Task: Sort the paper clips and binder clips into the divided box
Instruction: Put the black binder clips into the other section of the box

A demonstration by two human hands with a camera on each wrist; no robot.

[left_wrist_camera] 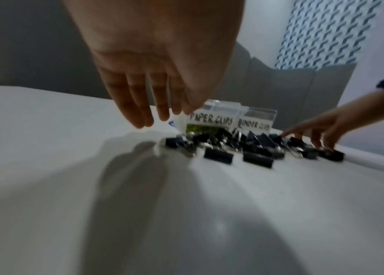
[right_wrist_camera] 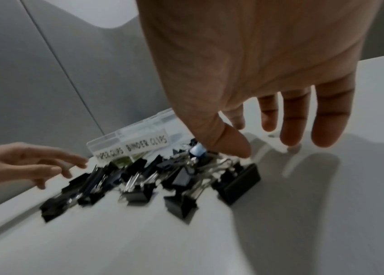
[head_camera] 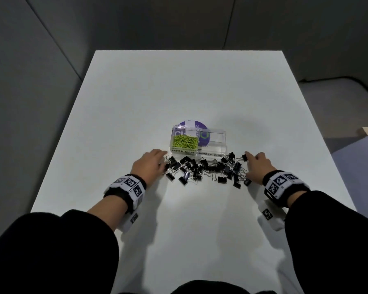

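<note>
A clear divided box (head_camera: 217, 138) stands mid-table, labelled PAPER CLIPS on the left and BINDER CLIPS on the right. Green paper clips (head_camera: 185, 141) fill its left compartment; the right one looks bare. Several black binder clips (head_camera: 206, 168) lie in a loose row in front of the box. My left hand (head_camera: 151, 163) hovers at the row's left end, fingers straight and spread in the left wrist view (left_wrist_camera: 139, 104). My right hand (head_camera: 257, 166) sits at the right end, fingers relaxed, thumb (right_wrist_camera: 235, 145) touching the clips. Neither hand holds anything.
The white table (head_camera: 179, 92) stretches well beyond the box, with grey padded walls behind it. A round purple and white disc (head_camera: 191, 124) lies under the box's far side. My black sleeves are at the near edge.
</note>
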